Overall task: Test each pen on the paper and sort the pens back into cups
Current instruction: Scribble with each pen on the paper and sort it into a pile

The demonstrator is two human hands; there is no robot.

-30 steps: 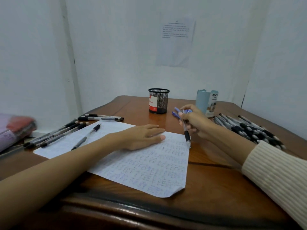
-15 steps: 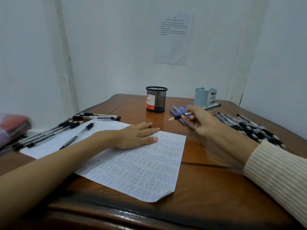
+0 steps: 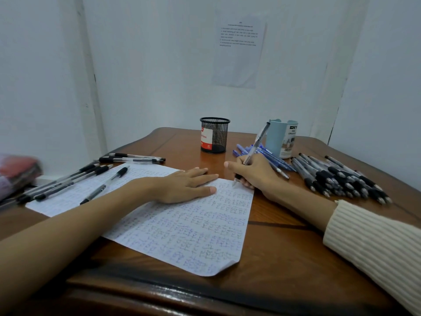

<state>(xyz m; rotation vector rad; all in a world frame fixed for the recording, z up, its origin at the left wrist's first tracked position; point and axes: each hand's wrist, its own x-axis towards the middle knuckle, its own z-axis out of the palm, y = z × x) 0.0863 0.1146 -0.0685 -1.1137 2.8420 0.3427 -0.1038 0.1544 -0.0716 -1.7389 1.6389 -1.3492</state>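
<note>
My right hand (image 3: 255, 172) grips a clear pen with a black grip (image 3: 257, 142), tip down on the top right corner of the scribbled paper (image 3: 189, 226). My left hand (image 3: 184, 185) lies flat on the sheet with straight fingers. A black mesh cup (image 3: 214, 137) and a pale blue cup (image 3: 281, 140) stand at the back of the wooden table (image 3: 273, 258). Blue pens (image 3: 271, 157) lie by the blue cup. A large heap of black pens (image 3: 339, 176) lies to the right. Several black pens (image 3: 75, 179) lie on the left.
A red and purple pouch (image 3: 16, 172) sits at the far left edge. A printed sheet (image 3: 239, 49) hangs on the white wall behind the cups. The table's dark front edge runs along the bottom of the view.
My right hand turned the pen from lying level near the blue pens to upright and brought its tip down onto the paper's corner. My left hand stayed flat on the sheet.
</note>
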